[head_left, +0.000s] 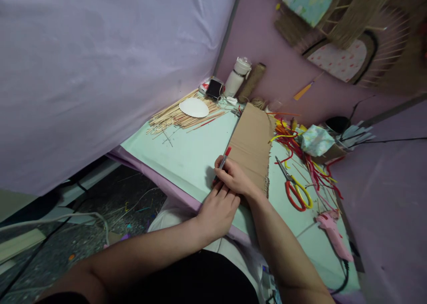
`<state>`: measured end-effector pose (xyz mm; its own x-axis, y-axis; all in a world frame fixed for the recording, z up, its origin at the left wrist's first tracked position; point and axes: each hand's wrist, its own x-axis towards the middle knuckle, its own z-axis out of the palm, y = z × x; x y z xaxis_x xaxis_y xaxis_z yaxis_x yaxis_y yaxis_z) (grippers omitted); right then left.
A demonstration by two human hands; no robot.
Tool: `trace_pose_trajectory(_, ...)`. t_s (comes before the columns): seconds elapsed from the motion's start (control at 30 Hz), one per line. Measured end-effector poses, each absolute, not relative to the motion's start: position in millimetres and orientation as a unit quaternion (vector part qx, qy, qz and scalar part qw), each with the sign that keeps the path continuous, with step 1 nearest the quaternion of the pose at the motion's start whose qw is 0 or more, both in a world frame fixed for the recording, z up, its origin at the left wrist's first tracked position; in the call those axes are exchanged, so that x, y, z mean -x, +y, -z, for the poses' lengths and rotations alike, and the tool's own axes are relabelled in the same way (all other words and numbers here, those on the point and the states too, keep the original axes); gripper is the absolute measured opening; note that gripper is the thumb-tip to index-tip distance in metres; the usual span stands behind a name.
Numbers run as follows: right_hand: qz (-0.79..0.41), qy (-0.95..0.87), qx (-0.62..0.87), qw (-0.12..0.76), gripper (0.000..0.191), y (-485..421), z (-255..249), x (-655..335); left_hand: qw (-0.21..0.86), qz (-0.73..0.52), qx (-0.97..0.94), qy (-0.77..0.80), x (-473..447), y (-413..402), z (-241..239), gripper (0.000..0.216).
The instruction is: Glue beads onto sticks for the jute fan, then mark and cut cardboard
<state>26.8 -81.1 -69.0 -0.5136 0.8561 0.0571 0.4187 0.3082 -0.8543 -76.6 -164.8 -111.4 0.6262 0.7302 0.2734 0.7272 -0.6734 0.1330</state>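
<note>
My right hand (233, 176) is closed around a slim pen (224, 158) with a red end and a greyish barrel. It rests over the left edge of a long piece of brown cardboard (251, 139), near its close end. Just below it, my left hand (220, 208) lies with fingers stretched out and pressed down beside the right hand, at the cardboard's near end. The fingertips of the left hand and the pen's tip are partly hidden.
Scissors (295, 190) and a pink glue gun (334, 237) lie to the right, near red and yellow pipe cleaners (292, 137). Thin wooden sticks (176, 117) and a white oval piece (194, 107) lie at the left. A white bottle (237, 78) stands behind.
</note>
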Motion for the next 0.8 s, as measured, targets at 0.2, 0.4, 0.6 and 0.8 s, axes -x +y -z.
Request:
trace_pose_trajectory(0.2,-0.413,-0.774,0.409,0.252,0.009,-80.1,69.4,-27.5,0.002,-0.151,-0.902,0.405,76.8,-165.4,111.3,0.043)
trace_pose_trajectory(0.4,-0.397,-0.79,0.401,0.242,0.008,-81.0,68.9,-27.8,0.006,-0.149,-0.902,0.406,77.1,-166.7,111.0,0.043)
trace_pose_trajectory(0.6,-0.401,-0.79,0.399,0.236,0.008,-81.0,68.6,-27.8,0.014,-0.145,-0.903,0.403,77.3,-165.7,109.7,0.044)
trace_pose_trajectory(0.8,-0.41,-0.788,0.394,0.234,0.007,-79.5,68.7,-27.7,0.011,-0.146,-0.902,0.407,77.3,-166.2,108.5,0.043)
